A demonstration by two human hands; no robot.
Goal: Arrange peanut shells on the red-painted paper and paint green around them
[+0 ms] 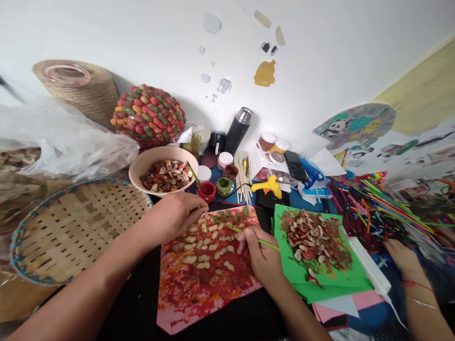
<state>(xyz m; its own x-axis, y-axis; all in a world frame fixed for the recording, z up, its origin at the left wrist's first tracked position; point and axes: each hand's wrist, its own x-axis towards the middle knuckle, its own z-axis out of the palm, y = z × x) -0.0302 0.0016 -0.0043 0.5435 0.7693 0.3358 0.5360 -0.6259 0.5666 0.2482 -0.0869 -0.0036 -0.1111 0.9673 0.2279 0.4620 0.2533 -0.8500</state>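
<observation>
Within the grip of the right hand [262, 255] is a green paintbrush [268, 244], its handle held between closed fingers, its tip by the peanuts [189, 259] near the far edge of a paint-smeared pink sheet [177, 312]. The left hand [181, 213] is at the sheet's upper left, fingertips drawn together; whether they hold anything cannot be told. Most of the peanuts lie tan in loose rows; a few toward the far edge are green. Just beyond stand a pot of red paint [206, 193], with a second brush [194, 173] leaning in it, and a pot of green paint [224, 188]. Left of them a bowl [137, 174] holds peanut shells [167, 175]; right of the sheet, split shells [309, 234] lie heaped on green paper [309, 289]. Farther right, another person's hand [402, 258] is near coloured pipe cleaners [386, 201].
</observation>
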